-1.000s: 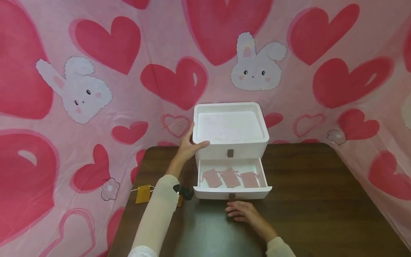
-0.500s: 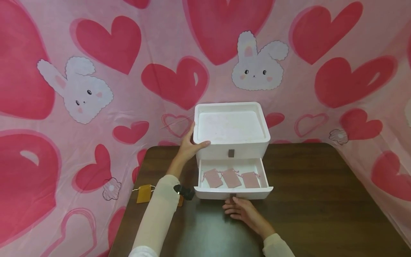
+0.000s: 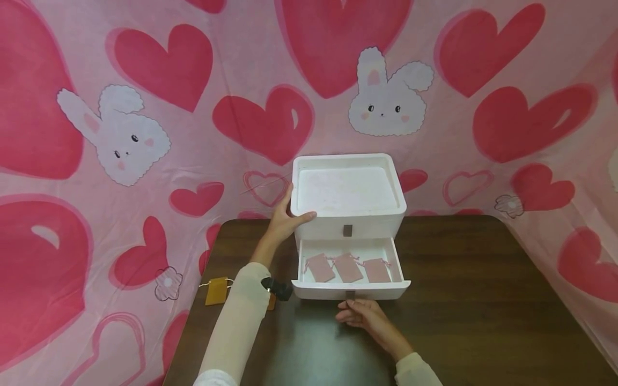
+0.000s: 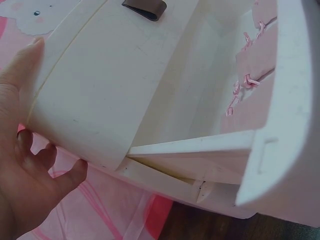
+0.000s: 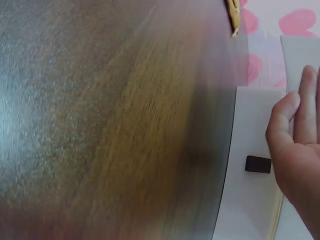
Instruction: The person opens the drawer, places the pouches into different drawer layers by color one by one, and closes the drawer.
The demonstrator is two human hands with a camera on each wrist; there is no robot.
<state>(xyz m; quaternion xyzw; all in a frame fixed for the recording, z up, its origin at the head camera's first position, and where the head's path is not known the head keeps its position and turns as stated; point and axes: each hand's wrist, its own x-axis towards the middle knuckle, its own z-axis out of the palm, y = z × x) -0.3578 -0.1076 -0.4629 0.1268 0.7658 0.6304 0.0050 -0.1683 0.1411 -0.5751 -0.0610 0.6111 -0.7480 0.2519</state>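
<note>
A white two-tier drawer unit (image 3: pixel 350 226) stands at the back of the table, its lower drawer (image 3: pixel 351 290) pulled out. Inside that drawer lie three pink drawstring pouches (image 3: pixel 347 268) in a row. My left hand (image 3: pixel 282 221) grips the unit's upper left corner, thumb over the front and fingers along the side. My right hand (image 3: pixel 364 316) is at the lower drawer's front, fingertips right by its dark pull tab (image 3: pixel 350 295). In the right wrist view, the right hand's fingers are extended and the dark tab (image 5: pixel 258 164) shows uncovered beside the hand.
A mustard-yellow drawstring pouch (image 3: pixel 216 291) lies on the dark wooden table (image 3: pixel 463 300) at left. Another orange-brown piece (image 3: pixel 272 303) is mostly hidden behind the left forearm and its black strap mount (image 3: pixel 278 290). A pink heart-and-bunny cloth (image 3: pixel 260 123) hangs behind the table.
My right hand shifts slightly left, its thumb rising to the tab and then lowering just below it. The left hand, drawer and pouches stay put.
</note>
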